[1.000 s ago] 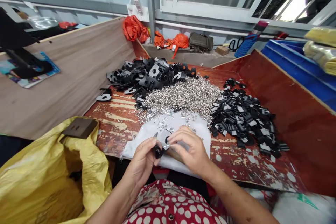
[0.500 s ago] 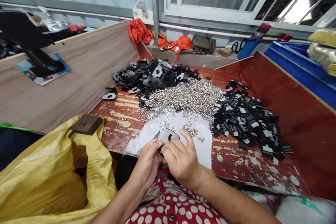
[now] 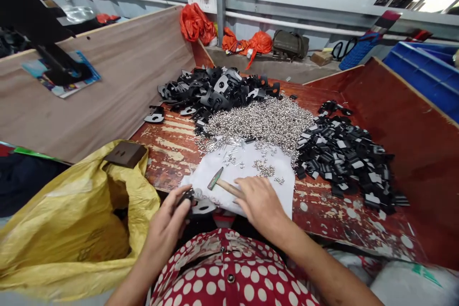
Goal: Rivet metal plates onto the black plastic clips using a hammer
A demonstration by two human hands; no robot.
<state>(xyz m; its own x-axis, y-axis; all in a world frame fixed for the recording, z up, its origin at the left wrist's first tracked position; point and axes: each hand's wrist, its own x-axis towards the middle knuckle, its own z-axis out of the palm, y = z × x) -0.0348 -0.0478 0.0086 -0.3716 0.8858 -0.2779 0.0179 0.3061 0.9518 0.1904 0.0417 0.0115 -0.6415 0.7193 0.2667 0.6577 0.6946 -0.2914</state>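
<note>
At the table's front edge my left hand grips a black-and-grey plastic piece with a round hole, between thumb and fingers. A small hammer with a wooden handle lies over the white cloth, its metal head toward the left. The end of that handle is between the thumb and fingers of my right hand. Loose metal rivets and a few pins are scattered on the cloth just beyond the hammer.
Behind the cloth rises a heap of rivets. Black plastic pieces are piled behind it, smaller black clips to the right. A yellow sack with a brown block stands left. Wooden side boards border the table.
My hands have moved apart. The left went left and down with the plastic piece; the right moved rightward onto the hammer's handle. The camera view has tilted down.
</note>
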